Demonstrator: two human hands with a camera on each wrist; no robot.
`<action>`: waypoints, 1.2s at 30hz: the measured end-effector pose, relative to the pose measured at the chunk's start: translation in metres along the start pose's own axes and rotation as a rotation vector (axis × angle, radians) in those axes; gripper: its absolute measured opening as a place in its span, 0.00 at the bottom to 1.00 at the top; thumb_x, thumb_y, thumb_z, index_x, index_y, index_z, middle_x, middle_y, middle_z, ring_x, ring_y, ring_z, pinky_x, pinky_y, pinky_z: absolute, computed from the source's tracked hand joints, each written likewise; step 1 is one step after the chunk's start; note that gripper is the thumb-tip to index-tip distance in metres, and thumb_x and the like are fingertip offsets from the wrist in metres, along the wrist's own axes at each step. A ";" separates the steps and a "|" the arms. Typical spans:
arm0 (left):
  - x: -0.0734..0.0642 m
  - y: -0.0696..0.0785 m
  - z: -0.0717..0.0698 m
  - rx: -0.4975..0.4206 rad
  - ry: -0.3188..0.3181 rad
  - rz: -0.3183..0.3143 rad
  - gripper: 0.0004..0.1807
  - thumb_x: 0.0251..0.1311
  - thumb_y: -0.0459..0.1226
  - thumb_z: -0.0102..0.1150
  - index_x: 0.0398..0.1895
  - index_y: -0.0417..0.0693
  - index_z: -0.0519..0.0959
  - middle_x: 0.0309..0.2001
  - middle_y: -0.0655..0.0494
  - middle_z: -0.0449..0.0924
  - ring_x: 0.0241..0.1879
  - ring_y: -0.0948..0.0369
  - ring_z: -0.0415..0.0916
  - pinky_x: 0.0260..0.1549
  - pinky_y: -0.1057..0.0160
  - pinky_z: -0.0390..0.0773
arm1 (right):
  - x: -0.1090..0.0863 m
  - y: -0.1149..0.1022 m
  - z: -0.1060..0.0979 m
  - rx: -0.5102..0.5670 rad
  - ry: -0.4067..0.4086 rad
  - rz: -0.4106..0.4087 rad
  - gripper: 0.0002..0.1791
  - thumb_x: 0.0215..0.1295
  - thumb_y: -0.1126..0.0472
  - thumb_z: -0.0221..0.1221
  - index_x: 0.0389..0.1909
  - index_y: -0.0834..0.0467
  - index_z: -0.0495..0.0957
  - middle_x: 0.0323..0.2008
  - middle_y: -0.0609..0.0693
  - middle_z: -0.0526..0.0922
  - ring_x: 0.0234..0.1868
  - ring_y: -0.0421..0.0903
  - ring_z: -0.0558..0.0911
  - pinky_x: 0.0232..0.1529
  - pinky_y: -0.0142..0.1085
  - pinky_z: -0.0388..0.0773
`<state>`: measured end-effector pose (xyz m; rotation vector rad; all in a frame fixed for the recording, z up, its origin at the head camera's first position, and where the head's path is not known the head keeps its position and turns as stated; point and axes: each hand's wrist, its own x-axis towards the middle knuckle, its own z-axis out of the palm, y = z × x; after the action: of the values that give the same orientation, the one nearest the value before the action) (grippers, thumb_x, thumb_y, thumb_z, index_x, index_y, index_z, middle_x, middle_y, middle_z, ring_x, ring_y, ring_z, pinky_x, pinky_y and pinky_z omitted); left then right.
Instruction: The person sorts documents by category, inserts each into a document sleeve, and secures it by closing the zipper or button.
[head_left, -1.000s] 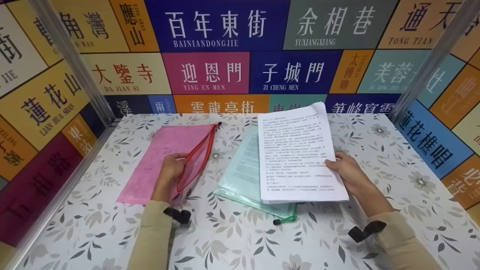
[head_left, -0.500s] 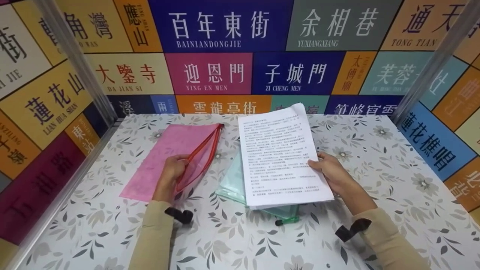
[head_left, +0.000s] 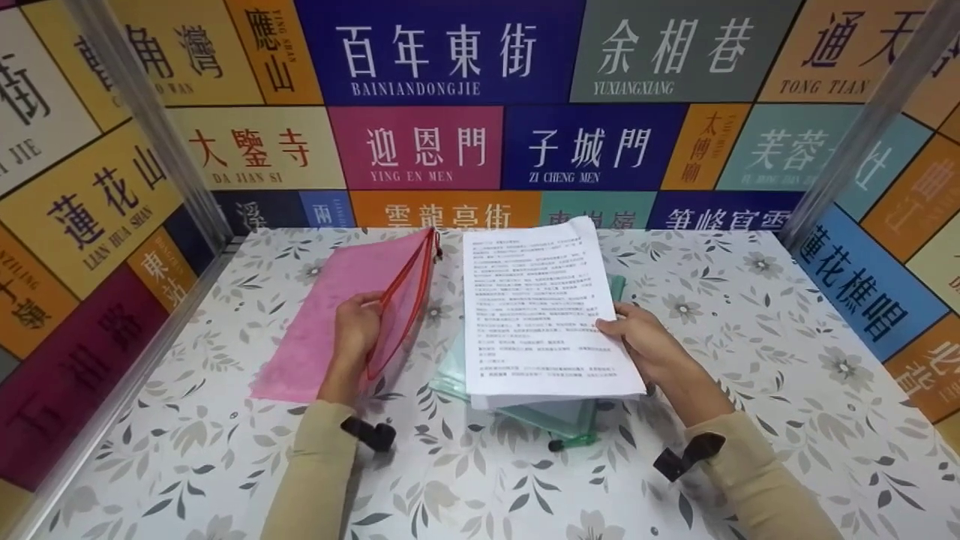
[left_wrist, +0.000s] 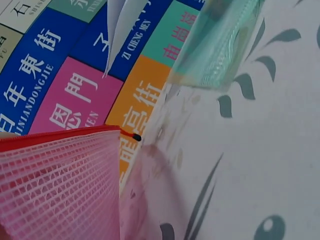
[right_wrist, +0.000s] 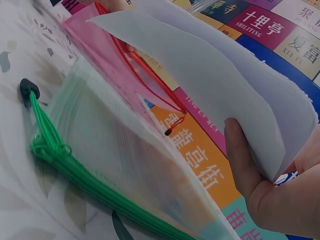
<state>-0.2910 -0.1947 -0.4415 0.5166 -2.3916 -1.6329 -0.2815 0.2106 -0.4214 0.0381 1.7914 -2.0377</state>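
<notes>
A pink mesh zipper pouch [head_left: 307, 322] lies at the left, its red-zipped mouth parted on the right side. My left hand [head_left: 358, 322] grips the pouch at that mouth, with the edge raised off the table. In the left wrist view the pouch's mesh wall [left_wrist: 65, 175] fills the lower left. My right hand [head_left: 649, 345] holds a stack of printed paper sheets [head_left: 536, 315] by its right edge, thumb on the front. The sheets [right_wrist: 200, 70] sag and fan slightly in the right wrist view. Beneath them lies a green zipper pouch [head_left: 450, 367], mostly covered.
The green pouch has a green zipper [right_wrist: 120, 200] with a black pull [right_wrist: 30, 89] at its near corner. A floral cloth [head_left: 480, 487] covers the table. Panels with large printed characters [head_left: 442, 52] enclose the back and sides.
My right hand has carried the sheets leftward and slightly down, closer to the pink pouch. My left hand has shifted a little right, lifting the pouch's mouth edge more upright.
</notes>
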 end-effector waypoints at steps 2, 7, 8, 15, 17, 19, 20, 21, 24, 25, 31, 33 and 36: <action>-0.002 0.004 0.001 -0.018 0.010 0.005 0.19 0.69 0.30 0.44 0.56 0.37 0.81 0.57 0.35 0.81 0.59 0.47 0.76 0.61 0.52 0.74 | 0.002 0.000 0.003 0.014 -0.016 -0.004 0.34 0.76 0.66 0.48 0.77 0.66 0.46 0.45 0.45 0.84 0.45 0.41 0.85 0.44 0.31 0.82; -0.006 0.010 0.002 -0.051 0.026 0.028 0.19 0.68 0.30 0.46 0.56 0.36 0.81 0.57 0.35 0.81 0.59 0.47 0.76 0.60 0.52 0.74 | 0.007 0.000 0.011 0.049 -0.032 0.011 0.33 0.76 0.67 0.47 0.77 0.65 0.48 0.44 0.45 0.85 0.44 0.40 0.85 0.43 0.31 0.82; -0.007 0.010 0.003 -0.056 0.030 0.036 0.19 0.68 0.30 0.46 0.56 0.35 0.81 0.56 0.35 0.81 0.58 0.47 0.76 0.59 0.52 0.74 | 0.008 0.001 0.012 0.058 -0.033 0.016 0.33 0.76 0.67 0.48 0.77 0.65 0.49 0.44 0.45 0.85 0.44 0.40 0.85 0.43 0.31 0.82; -0.008 0.009 0.006 -0.067 0.043 0.067 0.19 0.66 0.30 0.47 0.54 0.35 0.82 0.55 0.35 0.81 0.57 0.46 0.77 0.60 0.52 0.74 | 0.013 0.004 0.024 0.183 -0.071 0.044 0.33 0.75 0.68 0.50 0.77 0.62 0.51 0.47 0.47 0.84 0.46 0.42 0.85 0.44 0.32 0.82; -0.007 0.008 0.007 -0.068 0.048 0.074 0.18 0.66 0.29 0.47 0.55 0.34 0.82 0.55 0.35 0.82 0.59 0.46 0.77 0.61 0.52 0.74 | 0.014 0.006 0.027 0.234 -0.095 0.052 0.33 0.75 0.68 0.49 0.77 0.62 0.51 0.47 0.48 0.85 0.46 0.43 0.86 0.44 0.32 0.83; -0.007 0.007 0.007 -0.065 0.057 0.086 0.19 0.65 0.29 0.48 0.54 0.34 0.82 0.54 0.34 0.82 0.59 0.45 0.78 0.61 0.52 0.74 | 0.016 0.008 0.031 0.272 -0.113 0.058 0.32 0.75 0.70 0.48 0.76 0.62 0.51 0.47 0.49 0.84 0.46 0.44 0.86 0.44 0.34 0.84; -0.007 0.007 0.007 -0.065 0.063 0.092 0.18 0.65 0.28 0.48 0.54 0.34 0.82 0.53 0.34 0.83 0.59 0.45 0.78 0.61 0.53 0.75 | 0.017 0.010 0.033 0.281 -0.117 0.061 0.32 0.75 0.70 0.48 0.76 0.62 0.51 0.47 0.49 0.85 0.46 0.44 0.86 0.44 0.34 0.84; -0.008 0.007 0.008 -0.064 0.068 0.097 0.18 0.64 0.28 0.48 0.54 0.34 0.82 0.52 0.33 0.83 0.58 0.45 0.79 0.60 0.53 0.75 | 0.018 0.011 0.034 0.281 -0.119 0.062 0.31 0.74 0.70 0.48 0.76 0.62 0.51 0.47 0.49 0.85 0.46 0.44 0.86 0.44 0.34 0.84; -0.008 0.007 0.007 -0.058 0.073 0.098 0.19 0.64 0.28 0.48 0.54 0.34 0.82 0.51 0.33 0.83 0.56 0.45 0.80 0.58 0.53 0.76 | 0.021 0.014 0.039 0.259 -0.098 0.069 0.31 0.74 0.71 0.47 0.75 0.62 0.53 0.46 0.49 0.85 0.46 0.43 0.86 0.43 0.34 0.84; -0.008 0.007 0.007 -0.058 0.073 0.095 0.19 0.64 0.28 0.48 0.55 0.34 0.81 0.51 0.33 0.83 0.56 0.45 0.80 0.58 0.53 0.76 | 0.022 0.015 0.041 0.249 -0.088 0.073 0.30 0.74 0.71 0.47 0.75 0.62 0.54 0.46 0.48 0.85 0.45 0.43 0.86 0.43 0.34 0.84; -0.008 0.008 0.006 -0.064 0.060 0.073 0.20 0.64 0.29 0.48 0.57 0.36 0.81 0.54 0.33 0.82 0.57 0.47 0.78 0.58 0.53 0.75 | 0.026 0.021 0.045 0.172 -0.039 0.096 0.30 0.73 0.70 0.49 0.74 0.65 0.55 0.44 0.48 0.85 0.44 0.42 0.86 0.42 0.33 0.83; -0.008 0.008 0.006 -0.069 0.054 0.067 0.20 0.65 0.29 0.47 0.57 0.36 0.80 0.54 0.33 0.82 0.57 0.47 0.77 0.58 0.53 0.75 | 0.027 0.022 0.047 0.148 -0.028 0.103 0.30 0.73 0.70 0.49 0.74 0.65 0.56 0.43 0.48 0.85 0.43 0.42 0.86 0.41 0.33 0.83; -0.008 0.008 0.006 -0.071 0.053 0.067 0.20 0.64 0.28 0.48 0.56 0.36 0.81 0.54 0.33 0.82 0.57 0.47 0.77 0.59 0.53 0.74 | 0.028 0.021 0.049 0.115 -0.010 0.113 0.29 0.73 0.70 0.50 0.73 0.65 0.57 0.44 0.48 0.84 0.43 0.43 0.85 0.41 0.33 0.83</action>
<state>-0.2872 -0.1843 -0.4362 0.4566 -2.2791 -1.6474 -0.2872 0.1542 -0.4412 0.1594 1.6267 -2.0539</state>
